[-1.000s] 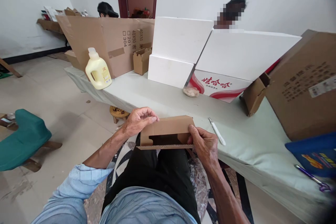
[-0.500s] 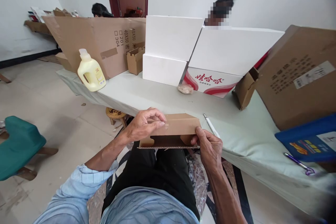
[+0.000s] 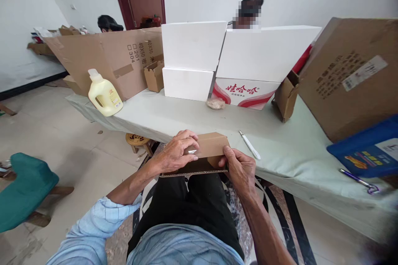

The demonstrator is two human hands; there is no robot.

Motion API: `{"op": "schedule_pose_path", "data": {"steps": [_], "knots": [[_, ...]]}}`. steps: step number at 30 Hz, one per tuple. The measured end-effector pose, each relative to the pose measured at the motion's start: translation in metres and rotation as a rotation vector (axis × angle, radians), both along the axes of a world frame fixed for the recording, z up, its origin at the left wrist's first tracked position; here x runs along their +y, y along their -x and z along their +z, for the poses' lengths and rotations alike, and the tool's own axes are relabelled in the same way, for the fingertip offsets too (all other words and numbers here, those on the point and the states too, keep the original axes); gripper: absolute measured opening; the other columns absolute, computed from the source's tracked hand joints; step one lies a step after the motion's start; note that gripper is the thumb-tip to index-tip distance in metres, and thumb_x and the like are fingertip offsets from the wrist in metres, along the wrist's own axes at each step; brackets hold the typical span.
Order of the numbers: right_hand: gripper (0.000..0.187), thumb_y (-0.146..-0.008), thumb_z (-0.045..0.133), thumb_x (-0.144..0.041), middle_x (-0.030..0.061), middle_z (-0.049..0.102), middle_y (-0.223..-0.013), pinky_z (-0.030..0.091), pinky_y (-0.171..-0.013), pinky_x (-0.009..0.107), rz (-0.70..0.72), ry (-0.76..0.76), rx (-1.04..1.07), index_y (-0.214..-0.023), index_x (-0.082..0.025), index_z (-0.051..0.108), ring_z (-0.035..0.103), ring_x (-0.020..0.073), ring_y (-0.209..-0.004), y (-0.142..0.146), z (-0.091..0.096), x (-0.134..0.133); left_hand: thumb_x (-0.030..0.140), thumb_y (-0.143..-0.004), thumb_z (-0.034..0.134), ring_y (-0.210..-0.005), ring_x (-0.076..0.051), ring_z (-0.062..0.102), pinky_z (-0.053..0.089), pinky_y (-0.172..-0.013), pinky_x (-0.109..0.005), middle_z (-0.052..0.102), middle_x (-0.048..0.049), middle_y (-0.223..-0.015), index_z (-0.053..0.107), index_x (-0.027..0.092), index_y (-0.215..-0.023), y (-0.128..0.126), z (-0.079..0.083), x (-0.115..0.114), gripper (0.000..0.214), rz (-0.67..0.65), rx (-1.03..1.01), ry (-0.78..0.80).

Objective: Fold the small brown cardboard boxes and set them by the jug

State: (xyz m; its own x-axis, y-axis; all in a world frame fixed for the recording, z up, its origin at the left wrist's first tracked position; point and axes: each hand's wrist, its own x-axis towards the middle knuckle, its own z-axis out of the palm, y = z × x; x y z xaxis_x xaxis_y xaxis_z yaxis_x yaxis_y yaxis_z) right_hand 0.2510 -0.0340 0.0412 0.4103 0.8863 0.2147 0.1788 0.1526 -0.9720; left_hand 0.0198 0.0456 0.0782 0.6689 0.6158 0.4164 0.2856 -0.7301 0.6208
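Observation:
A small brown cardboard box (image 3: 211, 144) is held above my lap at the table's front edge, its open side with a dark interior facing me. My right hand (image 3: 239, 169) grips the box's right end, thumb on the upper panel and fingers curled inside. At the left end my left hand (image 3: 178, 153) is closed over the panel, fingers bent and thumb below them. Between that thumb and the fingers a small shiny patch glints; I cannot tell what it is. A white slim cutter-like tool (image 3: 249, 145) lies on the table right of the box.
A pale cloth covers the table (image 3: 174, 116). On it stand a yellow detergent jug (image 3: 105, 95), stacked white boxes (image 3: 192, 45), large cartons (image 3: 357, 78), a small clear packet (image 3: 215, 103) and a blue container (image 3: 363, 153). Two people's heads show behind the boxes. A teal chair (image 3: 29, 190) stands left.
My left fingers have come down and closed on the box's left end, and a shiny glint shows there now. My right hand keeps its grip. The camera view has shifted slightly.

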Motion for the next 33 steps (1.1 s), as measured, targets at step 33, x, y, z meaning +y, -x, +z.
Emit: {"op": "schedule_pose_path", "data": {"steps": [33], "knots": [[0.063, -0.095, 0.07, -0.067, 0.0004, 0.049, -0.048, 0.031, -0.05, 0.029, 0.011, 0.004, 0.015, -0.052, -0.021, 0.065, 0.039, 0.0128, -0.048, 0.002, -0.001, 0.001, 0.036, -0.068, 0.099, -0.118, -0.03, 0.067, 0.055, -0.097, -0.042, 0.069, -0.0077, -0.123, 0.067, 0.023, -0.119, 0.006, 0.003, 0.033, 0.061, -0.043, 0.136, 0.214]]}}
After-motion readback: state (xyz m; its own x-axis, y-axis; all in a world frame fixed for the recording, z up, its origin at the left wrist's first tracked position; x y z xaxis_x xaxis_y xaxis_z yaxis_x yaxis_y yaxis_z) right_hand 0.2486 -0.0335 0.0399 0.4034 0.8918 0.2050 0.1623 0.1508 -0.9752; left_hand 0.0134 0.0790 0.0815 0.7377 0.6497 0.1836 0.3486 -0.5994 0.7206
